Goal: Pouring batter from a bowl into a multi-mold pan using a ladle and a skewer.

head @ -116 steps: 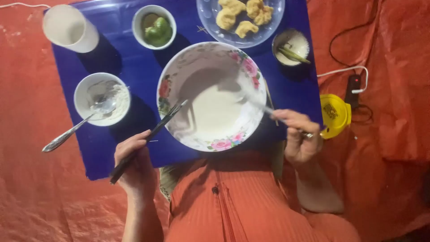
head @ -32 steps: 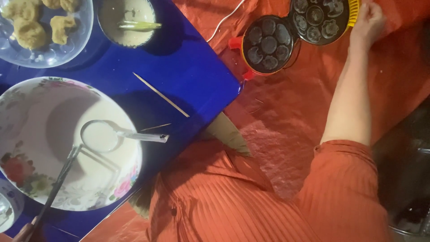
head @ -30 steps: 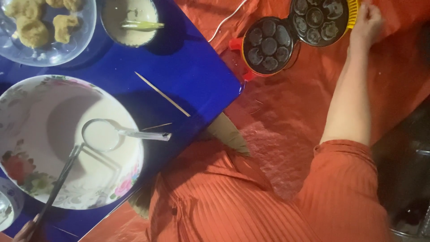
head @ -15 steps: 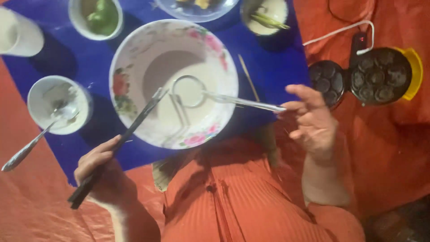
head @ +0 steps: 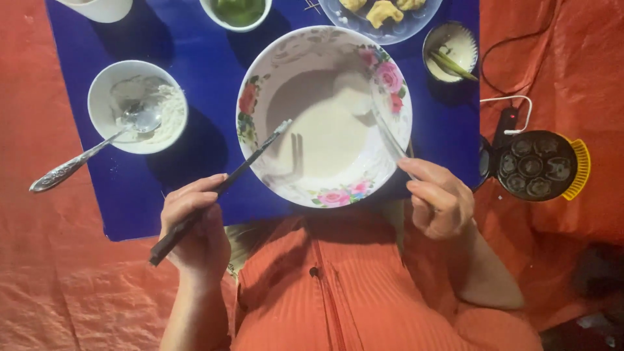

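Observation:
A large floral bowl [head: 260, 84] holding pale batter sits on a blue mat [head: 208, 52]. My left hand [head: 195, 227] grips the dark handle of a whisk [head: 214, 192] whose metal end rests in the batter at the bowl's left side. My right hand [head: 439, 198] holds a metal ladle handle [head: 393, 140] that dips into the batter at the right rim. Both hands are at the near edge of the bowl, above my orange top.
A small white bowl of flour with a spoon [head: 84, 156] stands at left. A green-filled bowl [head: 235, 12], a plate of fried pieces [head: 383, 13] and a small dish with green chillies [head: 450, 52] sit behind. An open mini pan maker [head: 536, 166] lies on the red cloth at right.
My right hand came back from the pan maker and took hold of the ladle handle. The view swung back over the bowl. My left hand keeps the whisk.

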